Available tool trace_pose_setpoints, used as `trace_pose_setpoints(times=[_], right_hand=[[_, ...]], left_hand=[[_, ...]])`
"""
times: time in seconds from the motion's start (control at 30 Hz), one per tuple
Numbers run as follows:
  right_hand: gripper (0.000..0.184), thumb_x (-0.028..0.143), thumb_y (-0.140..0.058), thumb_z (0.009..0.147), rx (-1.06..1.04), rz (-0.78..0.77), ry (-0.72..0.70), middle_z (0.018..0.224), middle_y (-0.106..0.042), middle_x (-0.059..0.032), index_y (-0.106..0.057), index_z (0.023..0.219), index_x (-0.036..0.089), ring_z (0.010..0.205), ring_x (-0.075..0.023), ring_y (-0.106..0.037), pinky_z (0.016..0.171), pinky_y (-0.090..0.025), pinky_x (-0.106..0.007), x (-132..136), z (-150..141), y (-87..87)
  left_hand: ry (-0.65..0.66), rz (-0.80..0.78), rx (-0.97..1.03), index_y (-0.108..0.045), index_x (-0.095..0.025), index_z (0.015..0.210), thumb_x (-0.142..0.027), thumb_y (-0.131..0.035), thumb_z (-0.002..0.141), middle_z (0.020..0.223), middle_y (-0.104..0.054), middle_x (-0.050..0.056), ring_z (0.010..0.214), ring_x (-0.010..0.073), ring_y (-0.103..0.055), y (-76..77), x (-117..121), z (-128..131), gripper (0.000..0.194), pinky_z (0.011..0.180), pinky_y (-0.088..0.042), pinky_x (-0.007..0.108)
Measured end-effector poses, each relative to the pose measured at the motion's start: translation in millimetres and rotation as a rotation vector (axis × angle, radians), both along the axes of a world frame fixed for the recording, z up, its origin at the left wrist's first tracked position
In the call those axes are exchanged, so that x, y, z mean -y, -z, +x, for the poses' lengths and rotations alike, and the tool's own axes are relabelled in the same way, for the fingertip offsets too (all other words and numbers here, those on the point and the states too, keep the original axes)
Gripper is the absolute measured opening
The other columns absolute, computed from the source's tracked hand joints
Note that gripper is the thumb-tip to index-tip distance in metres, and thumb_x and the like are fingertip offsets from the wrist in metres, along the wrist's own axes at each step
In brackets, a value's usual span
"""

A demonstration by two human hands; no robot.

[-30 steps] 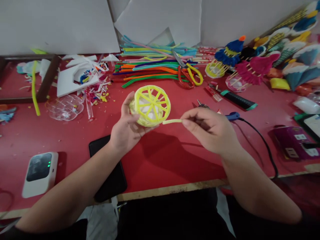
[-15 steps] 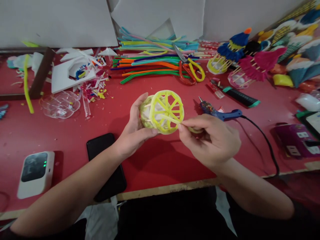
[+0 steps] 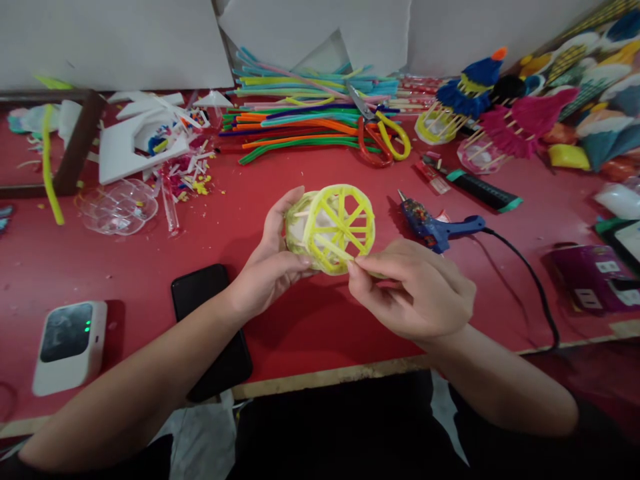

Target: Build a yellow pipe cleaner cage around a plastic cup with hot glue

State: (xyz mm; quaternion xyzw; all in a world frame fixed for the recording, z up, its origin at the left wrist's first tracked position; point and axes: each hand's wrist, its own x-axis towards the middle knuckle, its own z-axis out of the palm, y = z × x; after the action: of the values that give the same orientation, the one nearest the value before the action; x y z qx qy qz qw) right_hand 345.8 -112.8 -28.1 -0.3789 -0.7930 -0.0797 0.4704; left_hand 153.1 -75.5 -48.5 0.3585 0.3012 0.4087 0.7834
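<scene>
Okay, both hands are loaded, close together over the tabletop (image 3: 300, 340). Left hand (image 3: 273, 270) has the yellow basket (image 3: 342, 229) by its left side: thumb low in front, other fingers wrapped behind. Those are partly hidden, so can't tell how hard I'm squeezing. Basket looks held up off the surface, round spoked face turned toward me and a bit to my right.

Right hand (image 3: 415, 290) has a short yellow strip (image 3: 335, 249) pinched by its near end, thumb against forefinger, remaining fingers curled in.

Key geometry: the strip's long axis runs from my right fingertips up and to the left, slanting over the lower part of the spoked face, not along the rim. So the basket lies left and slightly up from those fingertips, which sit right by its lower rim. Left hand is the nearer one, since it's in contact. From this angle can't tell whether the strip's far end touches the spokes or floats in front.

Nearby: glue gun (image 3: 434, 233) just beyond the right hand, nozzle pointing away and left. Scissors (image 3: 369, 116) at the back, by the pipe cleaners (image 3: 300, 127). Phone (image 3: 200, 287) lies partly under my left forearm.
</scene>
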Motion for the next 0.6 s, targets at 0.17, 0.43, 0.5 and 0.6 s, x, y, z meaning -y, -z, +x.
trace_pose_setpoints(times=[0.17,0.43,0.5,0.6], right_hand=[[0.016,0.004,-0.073,0.088,0.020,-0.003,-0.013,0.064,-0.068,0.0016,-0.065,0.089,0.018,0.056,-0.0095,-0.062,0.062,-0.058,-0.022,-0.1,0.3,-0.2],[0.015,0.007,-0.071,0.090,0.021,-0.033,-0.004,0.061,-0.066,0.0033,-0.063,0.088,0.020,0.055,-0.0091,-0.059,0.061,-0.056,-0.022,-0.2,-0.9,-0.3],[0.015,0.007,-0.070,0.090,0.023,-0.039,0.000,0.060,-0.064,0.0039,-0.062,0.088,0.020,0.055,-0.0089,-0.057,0.061,-0.055,-0.022,-0.1,-1.1,-0.8],[0.014,0.007,-0.070,0.090,0.029,-0.067,-0.002,0.061,-0.066,0.0029,-0.063,0.088,0.020,0.055,-0.0087,-0.057,0.061,-0.055,-0.022,0.6,-1.5,-1.9]], left_hand=[[0.000,0.001,-0.025,-0.042,-0.044,0.144,-0.015,-0.078,0.071,0.154,-0.048,-0.002,0.110,0.0202,-0.069,-1.0,0.4,0.3,0.087,0.077,-0.061,0.024],[-0.027,-0.004,-0.035,-0.044,-0.044,0.145,-0.015,-0.078,0.072,0.152,-0.051,-0.001,0.113,0.0225,-0.068,-2.2,1.4,-1.0,0.086,0.086,-0.062,0.030],[-0.026,0.006,-0.044,-0.043,-0.044,0.146,-0.016,-0.078,0.072,0.153,-0.050,-0.001,0.117,0.0245,-0.067,-2.2,1.2,-0.9,0.087,0.089,-0.062,0.032],[-0.025,0.001,-0.044,-0.043,-0.043,0.145,-0.016,-0.078,0.072,0.154,-0.049,-0.001,0.114,0.0224,-0.068,-2.1,1.1,-0.2,0.086,0.083,-0.062,0.028]])
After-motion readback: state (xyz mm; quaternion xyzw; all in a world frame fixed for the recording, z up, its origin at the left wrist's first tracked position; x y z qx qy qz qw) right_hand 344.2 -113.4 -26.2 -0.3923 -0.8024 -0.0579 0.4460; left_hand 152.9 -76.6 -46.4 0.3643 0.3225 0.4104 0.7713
